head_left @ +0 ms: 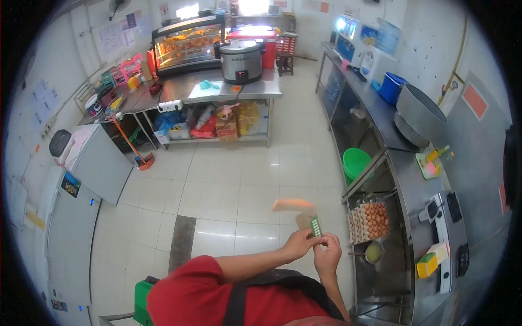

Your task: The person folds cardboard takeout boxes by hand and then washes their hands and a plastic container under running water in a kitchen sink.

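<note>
My left hand (299,245) and my right hand (327,252) meet in front of my body, above the tiled floor. Between their fingertips is a small green packet with white spots (315,226), pinched at its lower end by both hands. A beige flat piece (303,220) shows beside the packet; whether it is joined to it I cannot tell. Just beyond, a blurred orange strip (292,205) hangs over the floor, and what it is stays unclear. My fingers hide the packet's lower edge.
On the right, a steel counter (373,118) carries a large grey pot (420,114) and a gas stove (443,240). Egg trays (369,222) and a green basin (355,165) sit below. Ahead, a rice cooker (242,63) stands on a steel table (179,95). White freezers (73,244) line the left.
</note>
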The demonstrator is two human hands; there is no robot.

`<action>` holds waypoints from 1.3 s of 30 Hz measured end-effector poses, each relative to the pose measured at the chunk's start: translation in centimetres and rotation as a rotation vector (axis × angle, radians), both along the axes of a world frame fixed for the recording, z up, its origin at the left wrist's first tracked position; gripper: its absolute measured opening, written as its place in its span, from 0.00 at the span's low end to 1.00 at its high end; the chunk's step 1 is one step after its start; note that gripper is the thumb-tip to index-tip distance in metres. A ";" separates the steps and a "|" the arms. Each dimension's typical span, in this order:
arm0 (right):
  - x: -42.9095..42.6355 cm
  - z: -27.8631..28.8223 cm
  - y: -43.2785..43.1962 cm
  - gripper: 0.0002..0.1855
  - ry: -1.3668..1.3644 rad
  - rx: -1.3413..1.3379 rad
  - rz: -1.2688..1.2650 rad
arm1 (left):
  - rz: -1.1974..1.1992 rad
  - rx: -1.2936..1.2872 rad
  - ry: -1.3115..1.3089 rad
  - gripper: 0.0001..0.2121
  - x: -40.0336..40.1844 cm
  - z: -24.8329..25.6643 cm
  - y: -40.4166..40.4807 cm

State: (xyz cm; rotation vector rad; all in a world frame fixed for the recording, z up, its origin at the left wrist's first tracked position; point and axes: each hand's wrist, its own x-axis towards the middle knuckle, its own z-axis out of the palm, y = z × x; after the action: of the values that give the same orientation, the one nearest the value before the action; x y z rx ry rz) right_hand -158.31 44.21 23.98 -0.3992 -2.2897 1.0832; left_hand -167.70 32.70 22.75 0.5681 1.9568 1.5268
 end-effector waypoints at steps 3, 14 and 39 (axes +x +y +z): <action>-1.9 0.5 0.3 0.16 -0.295 -0.484 0.106 | 0.056 -0.004 0.012 0.13 -2.0 1.9 -1.1; -8.5 3.0 5.0 0.20 0.170 0.228 0.162 | -0.247 -0.444 0.611 0.07 -4.4 3.0 -1.9; -11.3 6.2 -0.3 0.04 0.061 0.030 0.438 | 0.278 0.363 -0.210 0.08 -8.2 3.3 -6.5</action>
State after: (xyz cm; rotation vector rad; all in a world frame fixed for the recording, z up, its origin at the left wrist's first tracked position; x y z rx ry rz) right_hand -169.60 43.94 30.13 0.1569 -2.3942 1.2427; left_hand -175.86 26.23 26.06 0.2701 1.6596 2.0483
